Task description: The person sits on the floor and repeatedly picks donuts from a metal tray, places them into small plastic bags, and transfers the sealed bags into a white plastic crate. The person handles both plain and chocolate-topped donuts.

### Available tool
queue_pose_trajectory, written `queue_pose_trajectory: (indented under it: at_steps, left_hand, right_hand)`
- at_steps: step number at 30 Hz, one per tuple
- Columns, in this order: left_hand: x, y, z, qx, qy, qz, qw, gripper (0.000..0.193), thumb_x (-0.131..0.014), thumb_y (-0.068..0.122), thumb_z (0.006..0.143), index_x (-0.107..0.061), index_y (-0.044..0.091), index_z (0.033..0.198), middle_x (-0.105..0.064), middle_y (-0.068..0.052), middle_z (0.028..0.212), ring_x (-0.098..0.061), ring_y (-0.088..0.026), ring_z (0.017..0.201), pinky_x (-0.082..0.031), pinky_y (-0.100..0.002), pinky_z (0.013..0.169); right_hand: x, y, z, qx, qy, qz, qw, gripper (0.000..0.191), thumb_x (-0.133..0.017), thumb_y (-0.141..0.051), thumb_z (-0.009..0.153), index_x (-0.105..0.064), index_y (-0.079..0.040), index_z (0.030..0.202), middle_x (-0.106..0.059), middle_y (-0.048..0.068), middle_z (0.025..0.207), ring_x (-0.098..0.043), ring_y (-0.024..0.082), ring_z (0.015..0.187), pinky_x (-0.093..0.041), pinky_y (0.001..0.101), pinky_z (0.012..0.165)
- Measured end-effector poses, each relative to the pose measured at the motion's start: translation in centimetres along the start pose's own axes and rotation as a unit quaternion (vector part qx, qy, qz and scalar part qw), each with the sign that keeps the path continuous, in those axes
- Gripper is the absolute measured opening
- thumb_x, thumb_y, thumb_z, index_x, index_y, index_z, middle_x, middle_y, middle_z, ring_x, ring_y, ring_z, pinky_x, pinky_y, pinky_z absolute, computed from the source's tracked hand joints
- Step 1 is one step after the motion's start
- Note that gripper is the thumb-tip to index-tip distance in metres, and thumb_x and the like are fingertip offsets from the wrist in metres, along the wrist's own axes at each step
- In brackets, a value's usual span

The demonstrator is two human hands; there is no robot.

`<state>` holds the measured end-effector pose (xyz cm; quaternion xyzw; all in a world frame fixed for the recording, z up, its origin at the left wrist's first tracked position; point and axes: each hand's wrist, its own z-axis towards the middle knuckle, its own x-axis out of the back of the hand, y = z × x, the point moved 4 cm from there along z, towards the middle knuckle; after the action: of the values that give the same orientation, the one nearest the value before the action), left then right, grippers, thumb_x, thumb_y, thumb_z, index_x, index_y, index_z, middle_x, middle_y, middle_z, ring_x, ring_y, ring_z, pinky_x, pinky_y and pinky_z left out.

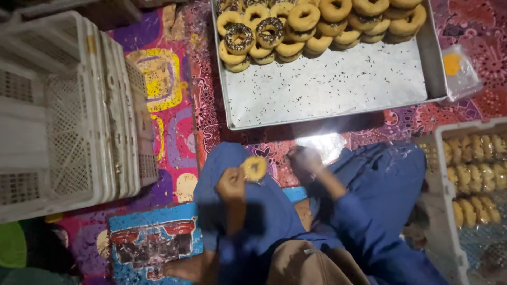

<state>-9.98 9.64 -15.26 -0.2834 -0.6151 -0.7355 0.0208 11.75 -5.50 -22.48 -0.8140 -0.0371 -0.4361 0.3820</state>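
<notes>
My left hand (231, 184) holds a plain ring doughnut (254, 168) up over my blue-clad knee. To its right, my right hand (304, 161) grips a clear plastic bag (323, 144) that gleams just below the tray. A large metal tray (327, 87) lies ahead of me, strewn with dark sprinkles. Several doughnuts (322, 24) are stacked along the tray's far side, and a few of them (238, 37) carry chocolate and sprinkles.
Stacked white plastic crates (68, 111) stand at the left. Another white crate (470, 174) at the right holds several bagged doughnuts. More clear bags (460, 71) lie by the tray's right edge. A patterned, colourful mat (169, 121) covers the floor.
</notes>
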Motion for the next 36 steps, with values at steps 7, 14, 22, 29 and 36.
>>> queue_pose_trajectory:
  at_steps: [7, 14, 22, 29, 36]
  left_hand:
    - [-11.8, 5.1, 4.5, -0.081, -0.073, 0.290, 0.951, 0.017, -0.068, 0.014, 0.086, -0.067, 0.003, 0.099, -0.070, -0.019, 0.101, -0.067, -0.041, 0.099, -0.052, -0.051, 0.082]
    - [-15.9, 6.6, 1.2, -0.047, -0.152, -0.020, 0.987, 0.072, -0.075, 0.025, 0.096, -0.038, -0.017, 0.141, -0.048, -0.038, 0.136, -0.051, -0.049, 0.124, -0.043, -0.052, 0.103]
    - [-17.6, 14.7, -10.0, -0.358, -0.301, -0.149, 0.871, 0.049, -0.061, 0.036, 0.094, -0.064, 0.006, 0.132, -0.065, -0.017, 0.128, -0.060, -0.032, 0.122, -0.046, -0.046, 0.109]
    - [-14.4, 7.1, 6.1, 0.265, 0.060, -0.715, 0.644, 0.027, -0.066, 0.034, 0.103, -0.065, 0.009, 0.115, -0.068, -0.004, 0.102, -0.062, -0.017, 0.089, -0.053, -0.033, 0.081]
    - [-6.4, 1.5, 7.4, 0.203, 0.062, -0.776, 0.594, 0.024, -0.057, 0.031, 0.101, -0.063, 0.008, 0.106, -0.071, -0.011, 0.118, -0.066, -0.024, 0.116, -0.054, -0.042, 0.103]
  right_hand:
    - [8.9, -3.1, 6.0, 0.271, 0.153, -0.306, 0.900, 0.038, -0.063, -0.029, 0.080, -0.075, -0.007, 0.108, -0.077, 0.018, 0.108, -0.071, 0.034, 0.104, -0.052, 0.0447, 0.090]
    - [7.9, -3.4, 0.7, 0.243, -0.052, -0.393, 0.885, 0.020, -0.063, -0.022, 0.092, -0.076, -0.010, 0.101, -0.075, 0.011, 0.104, -0.072, 0.028, 0.103, -0.048, 0.0442, 0.100]
    - [15.5, 1.0, -11.9, 0.203, 0.223, -0.240, 0.923, 0.060, -0.066, -0.025, 0.082, -0.052, -0.009, 0.139, -0.049, 0.022, 0.149, -0.043, 0.036, 0.142, -0.022, 0.0659, 0.113]
    - [17.4, -11.6, 2.4, 0.130, -0.265, 0.168, 0.940, 0.035, -0.060, -0.026, 0.098, -0.076, -0.006, 0.123, -0.081, 0.020, 0.112, -0.070, 0.036, 0.100, -0.059, 0.0453, 0.085]
    - [26.2, -16.0, 22.6, 0.285, 0.071, -0.397, 0.870, 0.040, -0.076, -0.028, 0.079, -0.077, -0.025, 0.120, -0.072, 0.004, 0.121, -0.062, 0.040, 0.098, -0.053, 0.0469, 0.088]
